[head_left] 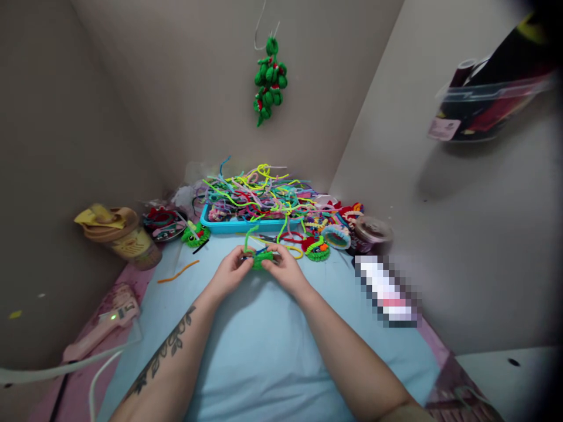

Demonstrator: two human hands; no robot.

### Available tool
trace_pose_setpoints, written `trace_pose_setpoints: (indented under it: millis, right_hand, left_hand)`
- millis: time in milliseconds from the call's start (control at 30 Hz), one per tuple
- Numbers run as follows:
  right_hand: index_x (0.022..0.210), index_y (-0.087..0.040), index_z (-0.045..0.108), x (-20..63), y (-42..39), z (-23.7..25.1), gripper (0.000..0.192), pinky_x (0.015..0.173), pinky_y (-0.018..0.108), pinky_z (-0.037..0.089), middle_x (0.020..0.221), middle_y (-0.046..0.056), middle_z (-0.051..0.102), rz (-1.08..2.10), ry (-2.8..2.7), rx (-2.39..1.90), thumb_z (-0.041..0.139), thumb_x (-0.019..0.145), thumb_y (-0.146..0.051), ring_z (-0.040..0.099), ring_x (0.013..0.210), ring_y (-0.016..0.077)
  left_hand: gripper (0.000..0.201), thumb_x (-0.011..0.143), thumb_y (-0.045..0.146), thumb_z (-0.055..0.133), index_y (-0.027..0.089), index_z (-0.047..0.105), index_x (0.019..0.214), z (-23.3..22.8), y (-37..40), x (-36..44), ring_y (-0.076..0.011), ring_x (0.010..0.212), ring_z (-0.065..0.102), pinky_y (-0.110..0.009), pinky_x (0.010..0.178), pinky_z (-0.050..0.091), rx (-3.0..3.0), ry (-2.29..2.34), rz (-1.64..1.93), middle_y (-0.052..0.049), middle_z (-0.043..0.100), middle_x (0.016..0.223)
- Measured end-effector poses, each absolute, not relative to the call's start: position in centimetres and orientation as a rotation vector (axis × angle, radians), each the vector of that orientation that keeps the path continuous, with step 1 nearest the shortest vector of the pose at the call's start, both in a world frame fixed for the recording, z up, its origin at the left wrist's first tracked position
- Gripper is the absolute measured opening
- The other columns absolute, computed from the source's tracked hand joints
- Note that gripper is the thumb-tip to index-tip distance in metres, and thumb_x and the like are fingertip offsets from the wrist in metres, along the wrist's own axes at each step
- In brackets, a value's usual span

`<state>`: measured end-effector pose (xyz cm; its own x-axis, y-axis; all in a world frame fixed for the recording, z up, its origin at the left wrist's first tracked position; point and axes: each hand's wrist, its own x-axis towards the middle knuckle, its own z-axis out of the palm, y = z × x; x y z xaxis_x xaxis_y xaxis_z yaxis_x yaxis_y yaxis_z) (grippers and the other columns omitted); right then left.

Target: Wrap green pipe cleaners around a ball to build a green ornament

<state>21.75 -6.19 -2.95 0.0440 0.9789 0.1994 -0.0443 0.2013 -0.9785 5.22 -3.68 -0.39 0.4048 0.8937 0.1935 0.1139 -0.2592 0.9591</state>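
Both hands, left (229, 271) | right (285, 271) | grips pinch fuzzy green pipe-cleaner piece (259, 258) | blue cloth (264, 351)

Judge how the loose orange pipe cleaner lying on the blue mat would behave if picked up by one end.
The thin orange pipe cleaner probably weighs very little. It lies gently curved, so it would likely hold that bend rather than flop. Its fuzzy surface should grip rather than slip on the pale blue mat.
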Motion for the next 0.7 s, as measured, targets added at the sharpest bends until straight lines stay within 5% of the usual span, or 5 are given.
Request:
trace_pose_setpoints:
  millis: [467,700]
  right_hand:
    - [0.089,-0.023,0.044,21.3,-6.6,-2.3,0.024,0.076,0.031,0.051,0.123,0.009,0.051,0.961,-1.230,-1.065,0.060,0.072,-0.029,0.058,0.098,0.0183]
    - [0.083,-0.021,0.055,21.3,-7.1,-1.5,0.013,0.074,0.031,0.048,0.110,0.009,0.052,0.598,-1.261,-1.213,0.060,0.073,-0.028,0.051,0.106,0.0220]
  left_hand:
    - [0.019,0.075,0.033,0.058,0.016,0.066,0.075,-0.2,-4.0,5.5,-0.0187,0.075,0.059,-0.029,0.073,0.045,1.899,1.149,0.885,-0.003,0.068,0.077]
    - [0.015,0.079,0.029,0.056,0.017,0.066,0.076,-0.5,-4.6,6.1,-0.0183,0.074,0.058,-0.028,0.069,0.042,2.117,1.216,0.874,-0.005,0.065,0.076]
